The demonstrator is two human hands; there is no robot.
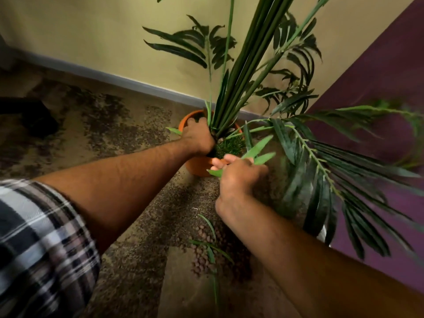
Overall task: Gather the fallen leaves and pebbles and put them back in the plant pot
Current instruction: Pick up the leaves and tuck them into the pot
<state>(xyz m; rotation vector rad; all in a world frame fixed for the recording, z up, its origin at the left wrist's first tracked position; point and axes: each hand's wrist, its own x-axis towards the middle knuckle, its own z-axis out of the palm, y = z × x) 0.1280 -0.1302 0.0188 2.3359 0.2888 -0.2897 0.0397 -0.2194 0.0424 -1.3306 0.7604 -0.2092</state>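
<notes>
Left hand: the left hand (199, 136) is curled round the base of the dark green plant stems (238, 88) inside the round orange plant pot (197, 165)
Right hand: the right hand (236, 177) is clenched on a few loose light green leaves (258, 150), just above the pot's near rim
Floor: mottled brown carpet (114, 125); more fallen leaves (210, 246) lie on it beside small brown pebbles (204, 260) (near the right forearm)
Room: yellow wall (91, 31), grey skirting board (114, 78), purple panel (378, 83) on the right
Around: drooping fronds (321, 171) hide the floor right of the pot

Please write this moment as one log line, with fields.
left hand: in pot, grips stems | right hand: holds leaves by pot rim | floor: leaves and pebbles left
</notes>
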